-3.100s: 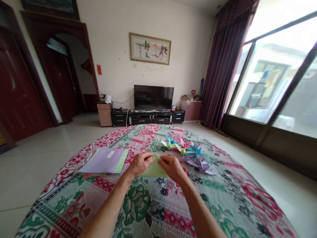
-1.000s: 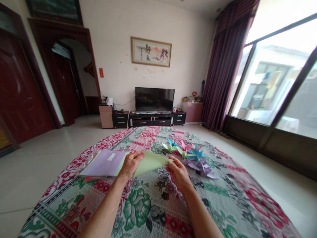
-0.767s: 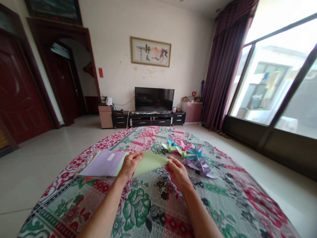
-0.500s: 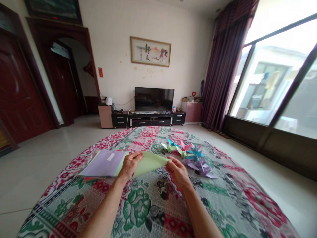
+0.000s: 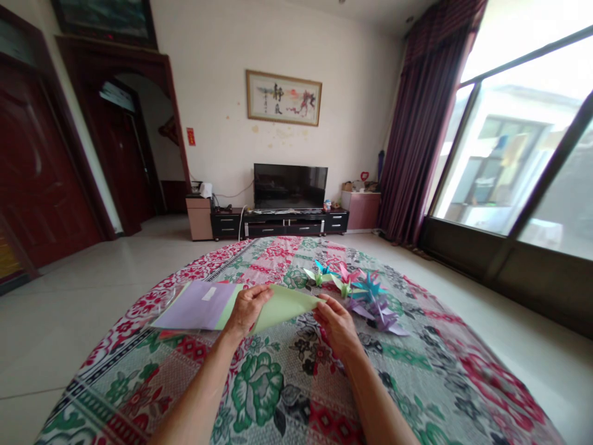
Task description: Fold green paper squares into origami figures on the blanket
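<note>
A light green sheet of paper (image 5: pixel 287 304) is stretched between my two hands above the table. My left hand (image 5: pixel 248 309) is closed on its left part, thumb on top. My right hand (image 5: pixel 336 320) pinches the pointed right corner between thumb and fingers. Left of my left hand lies a stack of paper with a purple sheet (image 5: pixel 194 306) on top, bearing a small white label (image 5: pixel 209 293). Part of a clear plastic wrapper shows at the stack's left end. Beyond my right hand stand several folded paper cranes, among them a blue crane (image 5: pixel 369 286) and a purple crane (image 5: pixel 382 315).
The round table wears a flowered red, green and grey cloth (image 5: pixel 259 389). Across the tiled floor (image 5: pixel 111 266) stand a black television (image 5: pixel 291 186) and a low cabinet (image 5: pixel 282 225). Windows and a dark curtain (image 5: pixel 412 136) are at the right.
Both hands keep their hold on the green paper, with almost no movement. The whole view has shifted very slightly.
</note>
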Motion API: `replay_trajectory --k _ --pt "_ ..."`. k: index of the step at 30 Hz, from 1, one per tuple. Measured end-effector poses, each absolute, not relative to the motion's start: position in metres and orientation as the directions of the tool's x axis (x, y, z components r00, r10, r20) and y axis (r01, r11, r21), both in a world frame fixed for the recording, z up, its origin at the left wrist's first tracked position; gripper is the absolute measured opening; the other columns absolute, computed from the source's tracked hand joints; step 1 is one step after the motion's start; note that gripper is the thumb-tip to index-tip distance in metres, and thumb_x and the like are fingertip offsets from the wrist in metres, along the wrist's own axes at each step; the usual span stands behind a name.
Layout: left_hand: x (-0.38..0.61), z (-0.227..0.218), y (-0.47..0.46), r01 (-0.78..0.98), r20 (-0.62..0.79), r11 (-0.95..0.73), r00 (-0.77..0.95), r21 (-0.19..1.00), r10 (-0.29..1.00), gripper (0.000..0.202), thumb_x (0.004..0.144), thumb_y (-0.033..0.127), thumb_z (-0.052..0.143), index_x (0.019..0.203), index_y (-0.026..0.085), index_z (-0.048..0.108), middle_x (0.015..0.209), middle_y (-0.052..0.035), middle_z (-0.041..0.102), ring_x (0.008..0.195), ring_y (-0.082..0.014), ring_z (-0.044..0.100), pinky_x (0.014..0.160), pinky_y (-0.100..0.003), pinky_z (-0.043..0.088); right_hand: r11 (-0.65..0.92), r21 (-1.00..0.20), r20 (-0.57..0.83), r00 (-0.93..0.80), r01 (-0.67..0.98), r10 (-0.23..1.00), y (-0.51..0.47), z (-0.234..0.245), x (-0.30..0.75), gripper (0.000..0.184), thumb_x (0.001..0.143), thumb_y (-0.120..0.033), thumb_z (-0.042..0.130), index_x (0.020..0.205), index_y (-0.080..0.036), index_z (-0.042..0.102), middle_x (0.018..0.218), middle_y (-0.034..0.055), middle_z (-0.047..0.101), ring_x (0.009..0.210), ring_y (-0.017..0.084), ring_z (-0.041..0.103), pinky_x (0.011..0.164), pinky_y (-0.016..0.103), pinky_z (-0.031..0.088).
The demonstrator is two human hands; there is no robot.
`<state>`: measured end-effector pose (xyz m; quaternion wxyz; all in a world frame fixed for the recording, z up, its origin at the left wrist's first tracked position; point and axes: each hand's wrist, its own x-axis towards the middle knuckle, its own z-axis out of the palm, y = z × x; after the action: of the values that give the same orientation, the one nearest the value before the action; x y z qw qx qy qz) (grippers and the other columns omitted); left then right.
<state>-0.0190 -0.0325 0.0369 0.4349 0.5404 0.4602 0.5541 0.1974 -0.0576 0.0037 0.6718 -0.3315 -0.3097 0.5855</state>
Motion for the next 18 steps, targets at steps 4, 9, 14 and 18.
replay_trajectory --k 4,9,14,18 --pt "-0.0188 0.0375 -0.0327 0.036 0.207 -0.205 -0.047 0.978 0.977 0.038 0.060 0.036 0.068 0.091 0.014 0.073 0.068 -0.0002 0.067 0.063 -0.0138 0.055 0.060 -0.022 0.042 0.094 -0.806 0.033 0.115 -0.584 0.993 -0.0585 0.0019 0.1986 0.036 0.057 -0.028 0.081 0.089 -0.020 0.067 0.078 -0.0023 0.068 0.066 0.009 0.061 0.061 0.018 0.048" --pt "-0.0176 0.0391 -0.0350 0.001 0.175 -0.175 -0.024 0.984 0.984 0.039 0.061 0.037 0.067 0.092 0.014 0.072 0.065 -0.0001 0.066 0.060 -0.0134 0.054 0.058 -0.022 0.042 0.084 -0.803 0.018 0.115 -0.590 0.993 -0.0590 0.0033 0.1984 0.037 0.056 -0.028 0.081 0.089 -0.020 0.066 0.078 -0.0017 0.068 0.066 0.009 0.062 0.061 0.019 0.048" --pt "-0.0171 0.0395 -0.0366 -0.011 0.180 -0.180 -0.008 0.984 0.984 0.039 0.062 0.037 0.067 0.092 0.013 0.072 0.063 -0.0004 0.065 0.058 -0.0131 0.054 0.056 -0.021 0.042 0.081 -0.799 0.015 0.115 -0.595 0.993 -0.0584 0.0048 0.1984 0.037 0.055 -0.028 0.082 0.088 -0.020 0.067 0.076 -0.0021 0.068 0.065 0.008 0.061 0.060 0.018 0.048" --pt "-0.0176 0.0378 -0.0350 -0.012 0.187 -0.187 -0.011 0.982 0.982 0.042 0.062 0.041 0.067 0.094 0.013 0.071 0.065 -0.0017 0.065 0.059 -0.0136 0.055 0.057 -0.022 0.042 0.075 -0.803 0.007 0.117 -0.591 0.993 -0.0588 0.0052 0.1980 0.037 0.054 -0.029 0.082 0.086 -0.020 0.067 0.076 -0.0021 0.068 0.065 0.008 0.061 0.060 0.018 0.047"
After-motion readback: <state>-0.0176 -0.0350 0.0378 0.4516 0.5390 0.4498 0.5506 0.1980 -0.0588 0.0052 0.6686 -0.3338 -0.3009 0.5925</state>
